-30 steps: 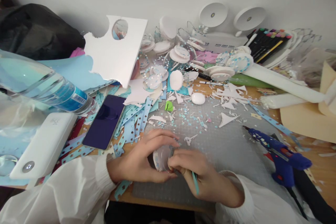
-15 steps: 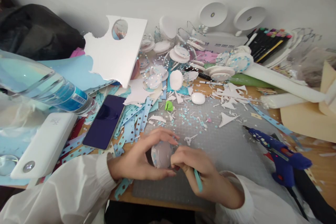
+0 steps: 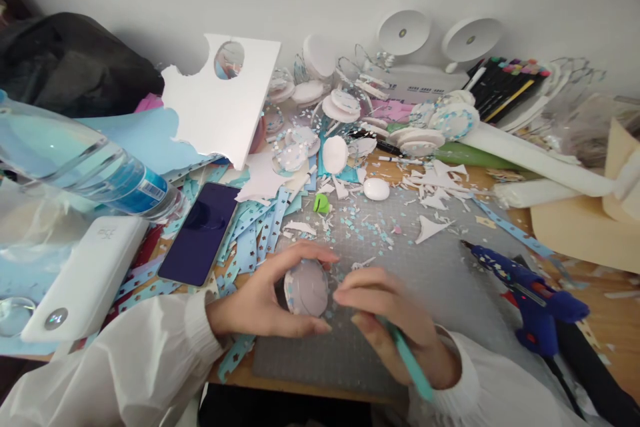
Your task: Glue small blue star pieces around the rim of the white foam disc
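Observation:
My left hand is curled around the rim of a round, pale disc with small blue and white bits along its edge. The disc is tilted up above the grey cutting mat. Just to its right, my right hand has its fingers bent around a slim teal tool. The tool's tail sticks out toward the wrist; its working end is hidden by the fingers. A gap separates the right fingertips from the disc.
Blue punched paper strips and a phone lie at left, near a water bottle and a white power bank. A blue glue gun lies right. Decorated discs and white scraps crowd the back.
My right hand has drawn back to the right from the disc's edge, and more of the teal tool shows. My left hand has stayed around the disc.

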Available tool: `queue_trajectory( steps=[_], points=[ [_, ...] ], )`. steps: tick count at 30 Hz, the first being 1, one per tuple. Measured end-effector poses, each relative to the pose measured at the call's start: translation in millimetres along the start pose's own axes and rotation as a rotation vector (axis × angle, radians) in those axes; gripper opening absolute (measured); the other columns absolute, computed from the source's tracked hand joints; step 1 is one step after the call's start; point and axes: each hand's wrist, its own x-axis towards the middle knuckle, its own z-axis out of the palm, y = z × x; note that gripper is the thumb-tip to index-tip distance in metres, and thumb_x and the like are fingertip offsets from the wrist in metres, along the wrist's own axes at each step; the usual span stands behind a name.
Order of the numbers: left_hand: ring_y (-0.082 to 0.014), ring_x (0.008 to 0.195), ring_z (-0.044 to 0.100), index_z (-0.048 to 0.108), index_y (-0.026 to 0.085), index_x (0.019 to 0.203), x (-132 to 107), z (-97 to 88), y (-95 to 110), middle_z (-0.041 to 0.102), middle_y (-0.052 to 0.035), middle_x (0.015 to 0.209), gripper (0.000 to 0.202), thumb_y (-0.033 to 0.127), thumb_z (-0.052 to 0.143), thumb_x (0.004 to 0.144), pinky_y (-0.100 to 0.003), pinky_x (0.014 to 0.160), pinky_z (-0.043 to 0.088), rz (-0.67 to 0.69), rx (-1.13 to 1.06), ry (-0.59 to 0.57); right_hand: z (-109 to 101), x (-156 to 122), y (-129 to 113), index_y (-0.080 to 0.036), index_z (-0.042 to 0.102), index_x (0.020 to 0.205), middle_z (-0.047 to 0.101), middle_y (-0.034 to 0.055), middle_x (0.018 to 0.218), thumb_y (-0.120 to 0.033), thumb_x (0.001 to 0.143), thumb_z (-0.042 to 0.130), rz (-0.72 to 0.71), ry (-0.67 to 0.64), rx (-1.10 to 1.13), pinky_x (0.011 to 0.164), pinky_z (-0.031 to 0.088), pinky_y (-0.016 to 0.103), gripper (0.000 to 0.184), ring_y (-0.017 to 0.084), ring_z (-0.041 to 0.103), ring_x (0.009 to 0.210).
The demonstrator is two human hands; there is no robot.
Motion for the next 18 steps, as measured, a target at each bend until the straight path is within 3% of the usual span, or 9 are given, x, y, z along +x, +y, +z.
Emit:
queue_trajectory(
  steps=[5, 8, 10, 14, 18],
  points=[
    [-0.0298, 0.128, 0.046, 0.037, 0.027, 0.139, -4, -3.8, -4, 0.045, -0.0119, 0.140, 0.083, 0.033, 0.082, 0.069, -0.044, 0.109, 0.037, -0.127, -0.101, 0.057, -9, 2, 2, -0.027, 0.063, 0.101, 0.058, 0.0060, 0.094, -0.022, 0.096, 0.039, 0.211, 0.586, 0.003, 0.050, 0.044, 0.029, 0.026, 0.015, 0.053, 0.063],
    [-0.0281, 0.124, 0.049, 0.036, 0.026, 0.135, -3, -5.2, -4, 0.046, -0.0120, 0.136, 0.079, 0.031, 0.081, 0.070, -0.042, 0.104, 0.041, -0.127, -0.133, 0.046, -18, 9, 12, -0.027, 0.063, 0.093, 0.057, 0.0072, 0.095, -0.034, 0.094, 0.039, 0.276, 0.771, 0.160, 0.057, 0.047, 0.034, 0.025, 0.019, 0.055, 0.070],
    [-0.0277, 0.123, 0.049, 0.039, 0.026, 0.133, -2, -6.8, -4, 0.046, -0.0114, 0.134, 0.074, 0.031, 0.080, 0.071, -0.043, 0.104, 0.040, -0.111, -0.124, 0.019, -27, 11, 21, -0.026, 0.062, 0.081, 0.056, 0.0064, 0.081, -0.041, 0.092, 0.035, 0.342, 0.801, 0.216, 0.064, 0.048, 0.038, 0.033, 0.021, 0.055, 0.071],
    [-0.0306, 0.129, 0.042, 0.047, 0.025, 0.130, 2, -10.9, -2, 0.046, -0.0118, 0.134, 0.072, 0.035, 0.082, 0.067, -0.048, 0.112, 0.031, -0.025, -0.026, -0.062, -45, 7, 34, -0.023, 0.053, 0.058, 0.043, 0.0009, 0.049, -0.050, 0.095, 0.023, 0.518, 0.656, 0.159, 0.048, 0.034, 0.032, 0.054, 0.015, 0.039, 0.045],
    [-0.0309, 0.123, 0.045, 0.052, 0.025, 0.129, 2, -13.2, 3, 0.048, -0.0110, 0.125, 0.073, 0.040, 0.083, 0.064, -0.048, 0.108, 0.036, 0.006, 0.135, -0.104, -54, 14, 38, -0.022, 0.054, 0.066, 0.049, -0.0017, 0.056, -0.047, 0.094, 0.041, 0.528, 0.546, 0.051, 0.055, 0.039, 0.029, 0.039, 0.014, 0.047, 0.053]
  ],
)
